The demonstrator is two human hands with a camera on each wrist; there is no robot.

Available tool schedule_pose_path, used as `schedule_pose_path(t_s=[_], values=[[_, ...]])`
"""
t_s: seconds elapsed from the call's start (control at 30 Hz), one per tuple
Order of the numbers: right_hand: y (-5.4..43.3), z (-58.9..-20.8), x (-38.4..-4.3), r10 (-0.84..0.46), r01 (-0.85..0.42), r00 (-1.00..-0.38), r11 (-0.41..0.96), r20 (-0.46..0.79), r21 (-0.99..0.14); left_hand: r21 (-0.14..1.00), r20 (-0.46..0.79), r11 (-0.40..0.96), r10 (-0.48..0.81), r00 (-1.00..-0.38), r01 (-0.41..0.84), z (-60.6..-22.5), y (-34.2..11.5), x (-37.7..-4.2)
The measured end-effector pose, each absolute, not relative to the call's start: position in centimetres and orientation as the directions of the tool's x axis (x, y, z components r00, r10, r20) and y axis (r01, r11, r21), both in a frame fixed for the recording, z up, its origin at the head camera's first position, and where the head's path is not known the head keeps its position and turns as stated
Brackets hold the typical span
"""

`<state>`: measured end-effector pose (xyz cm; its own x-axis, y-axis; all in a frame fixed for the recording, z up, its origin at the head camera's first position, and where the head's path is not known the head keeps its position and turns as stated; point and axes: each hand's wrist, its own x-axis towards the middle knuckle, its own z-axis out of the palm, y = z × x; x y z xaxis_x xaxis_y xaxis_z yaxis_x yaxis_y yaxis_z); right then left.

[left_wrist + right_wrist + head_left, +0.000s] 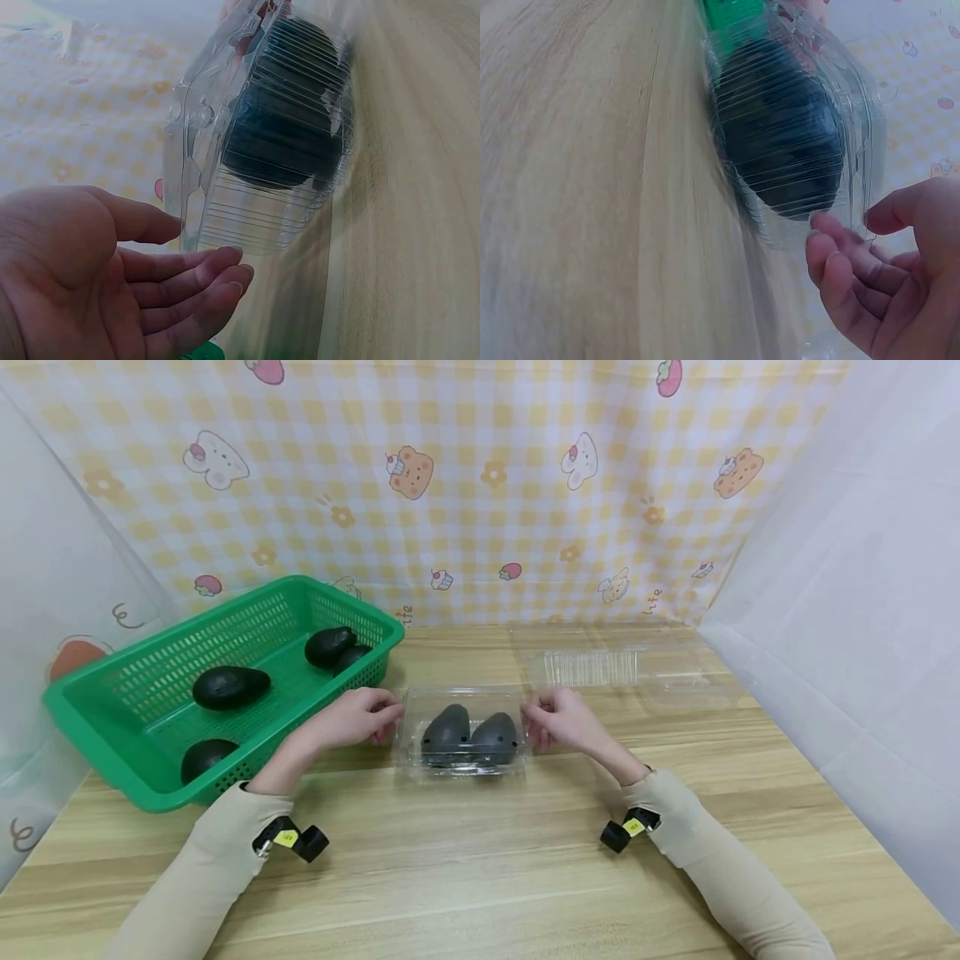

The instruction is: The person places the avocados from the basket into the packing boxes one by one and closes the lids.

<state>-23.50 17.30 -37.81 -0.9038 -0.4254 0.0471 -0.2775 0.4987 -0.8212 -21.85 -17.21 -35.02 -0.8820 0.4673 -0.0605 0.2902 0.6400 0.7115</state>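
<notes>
A clear plastic clamshell box [459,771] stands on the table with its lid down over the base. Two dark avocados, a left one [447,732] and a right one [495,737], lie side by side within. My left hand [360,717] pinches the left edge of the box; in the left wrist view the thumb [154,223] is at the rim and the fingers curve below it. On the opposite side, my right hand [562,720] pinches the right edge. Its fingertips [821,244] sit low against the ribbed wall in the right wrist view.
A green plastic basket [123,689] stands at the left, holding several avocados, among them one near its middle [228,687]. More clear plastic containers [592,668] lie at the back right. Behind the wooden table [480,877] hangs a checked cloth [495,518].
</notes>
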Motion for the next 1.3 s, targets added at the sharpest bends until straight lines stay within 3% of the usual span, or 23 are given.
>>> schedule_pose_path(t_s=[0.7,1.3], values=[[16.93,-37.81,-23.45,-0.411,-0.19,-0.912,0.403,0.009,-0.896,0.762,-0.061,0.612,0.395,-0.917,0.213,-35.3,-16.63,-21.85],[16.9,-37.81,-23.31,-0.451,-0.196,-0.892,0.345,0.021,-0.918,0.803,-0.072,0.58,0.317,-0.946,0.133,-35.24,-16.39,-21.9]])
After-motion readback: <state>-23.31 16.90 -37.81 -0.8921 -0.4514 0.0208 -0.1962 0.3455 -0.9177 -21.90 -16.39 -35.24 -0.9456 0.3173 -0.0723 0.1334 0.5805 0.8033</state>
